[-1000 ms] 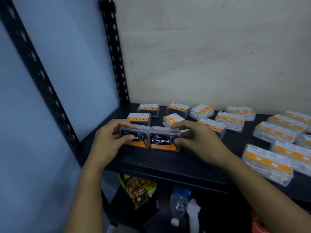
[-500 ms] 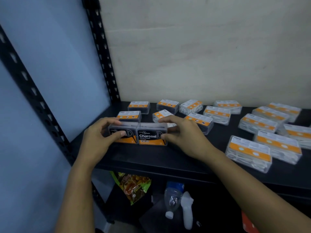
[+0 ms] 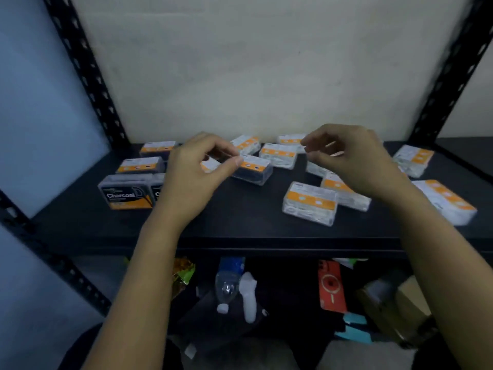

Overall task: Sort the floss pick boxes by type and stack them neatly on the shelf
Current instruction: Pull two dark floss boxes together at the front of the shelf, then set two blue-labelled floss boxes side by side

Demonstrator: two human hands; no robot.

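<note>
- Our left hand (image 3: 190,180) hung over the shelf (image 3: 240,222) near its middle, its grip pinched on the near left corner of a dark box (image 3: 253,170) that looked slightly lifted, though blur kept us from being sure.
- Our right hand (image 3: 352,158) hovered above the clear boxes to the right, fingers curled and loosely spread, holding nothing.
- Two Charcoal boxes (image 3: 128,193) stood upright side by side at the near left of the shelf, touching; the right one was mostly hidden behind our left wrist.
- Two more dark boxes (image 3: 140,165) lay flat just beyond them, toward the far left.
- Clear boxes (image 3: 309,202) with orange labels lay scattered over the middle and right, some touching, one far right box tilted.
- Below the shelf we saw a bottle (image 3: 228,281) and a red card (image 3: 330,287).
</note>
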